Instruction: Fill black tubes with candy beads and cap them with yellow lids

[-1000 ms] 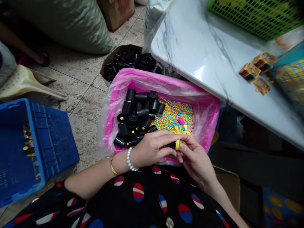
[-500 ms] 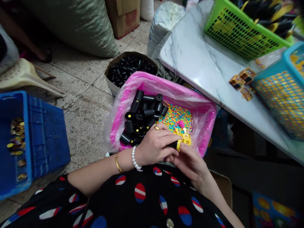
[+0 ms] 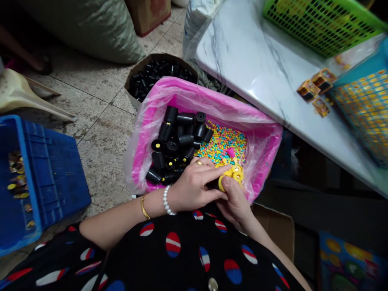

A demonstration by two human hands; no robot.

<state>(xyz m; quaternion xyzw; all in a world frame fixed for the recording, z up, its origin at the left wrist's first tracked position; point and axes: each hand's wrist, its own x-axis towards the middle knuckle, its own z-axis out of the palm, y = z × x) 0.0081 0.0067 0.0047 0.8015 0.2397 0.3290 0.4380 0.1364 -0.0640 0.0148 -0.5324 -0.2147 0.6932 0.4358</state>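
Observation:
Over the near side of a pink plastic-lined tub [image 3: 266, 161], both hands are closed around one small black plastic container. A yellow cap [image 3: 222, 184] shows at its right end; most of its black body is hidden by the fingers. My left hand [image 3: 192, 184] wraps it from the left, forefinger stretched toward the cap. My right hand [image 3: 236, 200] grips it from the right, its thumb pressed on the cap. Loose yellow caps [image 3: 238, 173] lie just beyond the fingertips. Several black containers [image 3: 185, 140] fill the tub's left side, and small coloured balls [image 3: 222, 141] its right.
A box of black parts [image 3: 160, 74] stands behind the tub. On the right is a marble-topped table [image 3: 242, 60] with a green basket [image 3: 321, 30], a blue basket [image 3: 360, 105] and small packets [image 3: 317, 89]. A blue crate [image 3: 57, 161] sits at left.
My right thumb has come up over the yellow cap, and the container has shifted slightly left. The camera view has tilted a little, moving the surroundings.

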